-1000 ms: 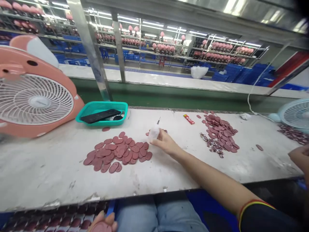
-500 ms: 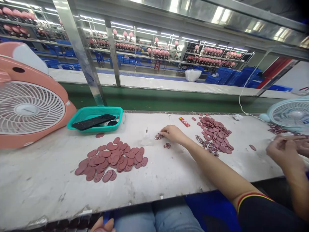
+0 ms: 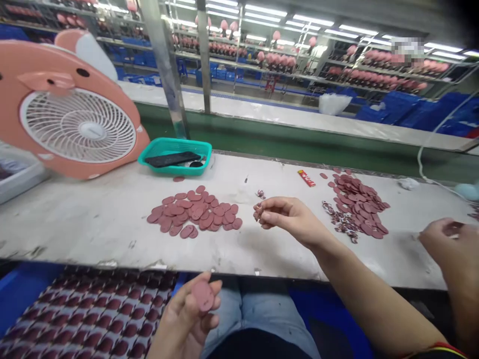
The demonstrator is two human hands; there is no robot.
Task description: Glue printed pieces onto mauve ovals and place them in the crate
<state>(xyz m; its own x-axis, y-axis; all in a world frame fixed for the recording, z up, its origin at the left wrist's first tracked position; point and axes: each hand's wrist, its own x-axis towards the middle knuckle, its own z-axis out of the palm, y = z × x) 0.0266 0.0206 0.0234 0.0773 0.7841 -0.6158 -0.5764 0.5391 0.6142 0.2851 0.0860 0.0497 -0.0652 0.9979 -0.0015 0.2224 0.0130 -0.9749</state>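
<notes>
Two bare hands are kept busy at a long white worktable (image 3: 93,219). By the left hand (image 3: 187,319), in front of the near edge, a single oval maroon disc (image 3: 203,295) is gripped between thumb and fingers, its flat face with small dark marks turned up. By the right hand (image 3: 290,217), above the middle of the tabletop, small brown glinting pieces (image 3: 258,212) are pinched between thumb and fingertips; how many are held cannot be told. Just beyond those fingertips, toward the far edge, a little cluster of similar pieces (image 3: 261,193) is left lying on the surface. To the left of the right hand a loose heap of maroon discs (image 3: 194,212) is spread, some overlapped, about midway between the near and far edges. A second heap of discs (image 3: 361,204) is piled toward the right end, with a patch of small glinting pieces (image 3: 340,223) scattered along its left side. Near the far edge a red packet (image 3: 307,178) is laid, and farther left a green basket (image 3: 204,147) is set, in which a long black object (image 3: 172,159) is held. Toward the far left corner an orange fan (image 3: 129,114) is stood. At the right end, a co-worker's hand (image 3: 445,244) is seen over the near edge, blurred.
</notes>
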